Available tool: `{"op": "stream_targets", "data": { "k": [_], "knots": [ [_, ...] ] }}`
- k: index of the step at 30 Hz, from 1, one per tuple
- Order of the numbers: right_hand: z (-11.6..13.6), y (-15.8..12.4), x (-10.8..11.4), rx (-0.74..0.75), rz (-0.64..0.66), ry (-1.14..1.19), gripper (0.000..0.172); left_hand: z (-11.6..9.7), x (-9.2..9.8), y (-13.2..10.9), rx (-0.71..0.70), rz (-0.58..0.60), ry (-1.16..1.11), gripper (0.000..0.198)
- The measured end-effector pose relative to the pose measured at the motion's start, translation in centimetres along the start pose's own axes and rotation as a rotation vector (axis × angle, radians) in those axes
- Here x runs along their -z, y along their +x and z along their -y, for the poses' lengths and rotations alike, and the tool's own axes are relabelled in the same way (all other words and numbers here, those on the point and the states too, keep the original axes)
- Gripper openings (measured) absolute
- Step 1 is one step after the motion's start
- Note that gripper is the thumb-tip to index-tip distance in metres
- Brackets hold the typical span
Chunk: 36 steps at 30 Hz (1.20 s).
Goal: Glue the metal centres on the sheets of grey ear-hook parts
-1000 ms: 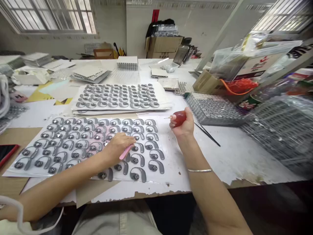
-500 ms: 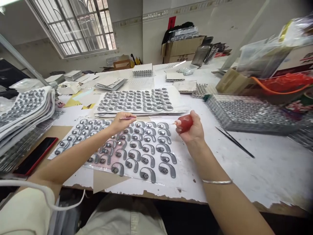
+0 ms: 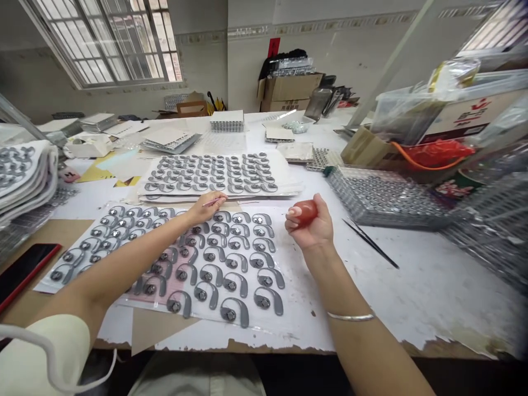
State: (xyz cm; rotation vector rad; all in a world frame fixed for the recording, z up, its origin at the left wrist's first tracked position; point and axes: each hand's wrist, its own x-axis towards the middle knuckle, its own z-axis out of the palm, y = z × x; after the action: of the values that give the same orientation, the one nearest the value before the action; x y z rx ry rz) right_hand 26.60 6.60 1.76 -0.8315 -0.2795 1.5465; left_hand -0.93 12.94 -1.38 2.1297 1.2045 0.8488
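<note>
My left hand (image 3: 206,206) is closed in a pinch on a thin pink stick (image 3: 212,202), above the far edge of a clear sheet. To the right of that sheet, my right hand (image 3: 317,231) is wrapped round a red squeeze bottle (image 3: 306,212); its tip is hidden now. Rows of grey hook-shaped pieces (image 3: 231,283), each with a shiny metallic round part, lie on the clear sheet (image 3: 264,325). My left forearm covers some of them. Behind it, a stack of white sheets (image 3: 284,176) carries more such grey pieces.
Black tweezers (image 3: 371,243) lie right of my right hand. Stacked clear trays (image 3: 383,192) of small parts stand beyond, near a tub with an orange handle (image 3: 429,165). A red-edged phone (image 3: 27,272) and layered white sheets (image 3: 37,170) are at the left.
My view has swung to the right. My right hand has turned, so its fingers now curl over the bottle's front and the thin tip no longer shows. The left hand still pinches the stick.
</note>
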Motion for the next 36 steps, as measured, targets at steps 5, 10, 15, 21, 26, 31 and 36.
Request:
{"op": "stream_targets", "data": {
  "k": [5,10,15,21,26,31,36],
  "knots": [
    [-0.3,-0.7,-0.7,0.046,-0.018,-0.083,0.046,-0.9,-0.1,-1.0,-0.045,0.041,0.045,0.04],
    [-0.8,-1.2,-1.3,0.198,-0.011,-0.149,0.05,-2.8,0.3,-2.8,-0.222,-0.039,0.117,0.039],
    [-2.4,-2.1,-1.6,0.49,0.003,-0.39,0.043,-4.7,0.3,-5.9,-0.637,-0.02,0.22,0.027],
    [-5.0,-3.6,-1.7,0.705,0.029,-0.722,0.024,-4.9,-0.5,-7.7,-0.894,-0.008,0.376,0.02],
    [-6.3,-3.8,-1.4,0.954,0.105,-0.958,0.016,-5.1,-0.8,-7.5,-0.952,-0.021,0.464,0.015],
    [-6.6,-3.7,-1.4,0.999,0.152,-1.006,0.015,-5.2,-0.9,-7.5,-0.951,-0.004,0.482,0.014],
    [-6.8,-3.6,-1.1,0.96,0.158,-1.048,0.017,-4.7,-1.4,-7.6,-0.937,-0.025,0.464,0.012]
  ]
}}
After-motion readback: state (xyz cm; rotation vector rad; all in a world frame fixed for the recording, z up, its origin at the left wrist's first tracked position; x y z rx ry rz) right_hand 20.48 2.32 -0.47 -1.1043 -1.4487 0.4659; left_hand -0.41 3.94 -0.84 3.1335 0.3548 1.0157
